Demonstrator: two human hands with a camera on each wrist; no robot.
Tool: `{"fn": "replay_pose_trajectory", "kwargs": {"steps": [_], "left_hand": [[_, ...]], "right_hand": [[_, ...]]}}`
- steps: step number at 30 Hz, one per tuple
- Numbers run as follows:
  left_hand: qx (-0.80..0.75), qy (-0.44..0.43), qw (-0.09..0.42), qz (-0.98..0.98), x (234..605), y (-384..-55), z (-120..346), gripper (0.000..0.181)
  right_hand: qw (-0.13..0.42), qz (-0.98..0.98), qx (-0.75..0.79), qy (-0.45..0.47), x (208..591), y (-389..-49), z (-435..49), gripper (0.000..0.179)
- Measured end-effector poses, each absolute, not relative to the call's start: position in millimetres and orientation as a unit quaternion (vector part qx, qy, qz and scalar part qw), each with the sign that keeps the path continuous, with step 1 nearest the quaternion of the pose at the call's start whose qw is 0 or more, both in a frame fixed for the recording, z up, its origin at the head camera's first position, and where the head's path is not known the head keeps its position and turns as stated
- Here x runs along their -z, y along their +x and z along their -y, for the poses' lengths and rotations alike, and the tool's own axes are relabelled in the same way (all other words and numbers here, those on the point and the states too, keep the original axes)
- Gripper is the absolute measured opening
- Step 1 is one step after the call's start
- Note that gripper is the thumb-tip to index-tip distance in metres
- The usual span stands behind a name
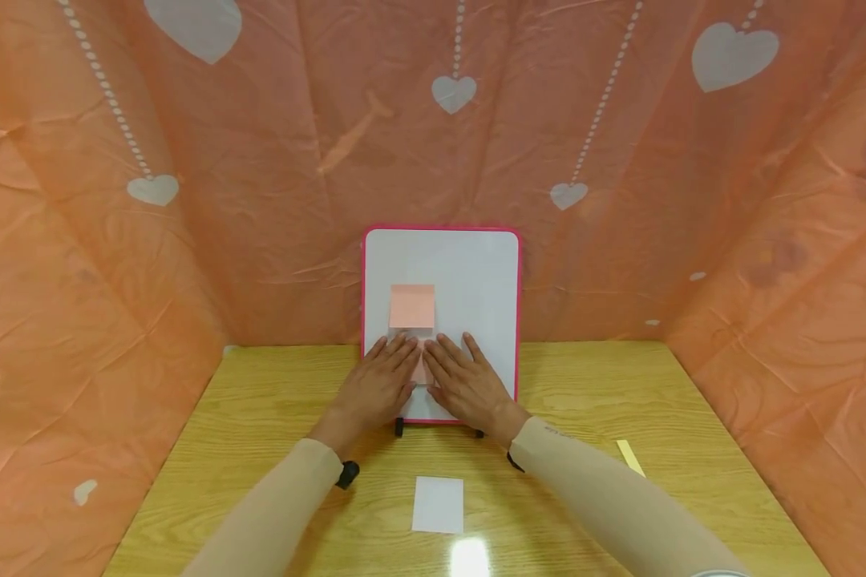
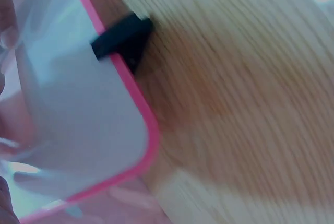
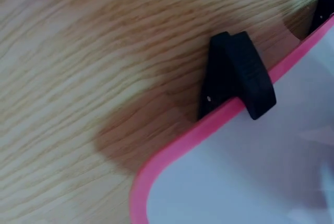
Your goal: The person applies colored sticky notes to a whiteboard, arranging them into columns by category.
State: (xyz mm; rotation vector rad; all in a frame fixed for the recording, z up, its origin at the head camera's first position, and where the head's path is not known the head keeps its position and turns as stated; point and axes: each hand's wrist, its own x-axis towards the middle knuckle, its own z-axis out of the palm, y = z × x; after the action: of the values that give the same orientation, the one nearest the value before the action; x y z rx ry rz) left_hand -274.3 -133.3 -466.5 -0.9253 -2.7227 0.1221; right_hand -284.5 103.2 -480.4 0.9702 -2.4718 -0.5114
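Note:
A small whiteboard [image 1: 476,272] with a pink frame stands upright on the table, held by black stand feet [image 3: 242,75]. One pink sticky note [image 1: 412,306] is on its left half. Just below it, a second pink sticky note [image 1: 423,370] shows between the hands, partly covered by them. My left hand [image 1: 377,386] lies with straight fingers over that note's left side. From the other side my right hand [image 1: 472,391] does the same, fingertips nearly meeting the left ones. In the left wrist view, only finger edges show beside the lower note [image 2: 15,114].
A white square of paper [image 1: 438,506] lies on the wooden table [image 1: 260,449] in front of the board. To the right, a yellow strip [image 1: 630,457] is partly hidden by the right sleeve. Orange cloth [image 1: 296,200] with white hearts encloses the back and sides.

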Motion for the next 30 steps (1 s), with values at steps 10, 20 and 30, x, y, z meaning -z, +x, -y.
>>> {"fn": "replay_pose_trajectory", "kwargs": {"steps": [10, 20, 30], "left_hand": [[-0.048, -0.313, 0.145, 0.937, 471.4, -269.3, 158.6, 0.063], [-0.056, -0.309, 0.152, 0.937, 471.5, -266.9, 159.4, 0.061], [-0.045, -0.321, 0.167, 0.931, 466.9, -274.4, 138.6, 0.059]], "right_hand": [[0.251, 0.881, 0.186, 0.355, 474.0, -288.1, -89.1, 0.064], [0.232, 0.895, 0.195, 0.326, 481.4, -283.4, -105.5, 0.067], [0.248, 0.890, 0.169, 0.344, 483.8, -283.6, -104.9, 0.066]]}}
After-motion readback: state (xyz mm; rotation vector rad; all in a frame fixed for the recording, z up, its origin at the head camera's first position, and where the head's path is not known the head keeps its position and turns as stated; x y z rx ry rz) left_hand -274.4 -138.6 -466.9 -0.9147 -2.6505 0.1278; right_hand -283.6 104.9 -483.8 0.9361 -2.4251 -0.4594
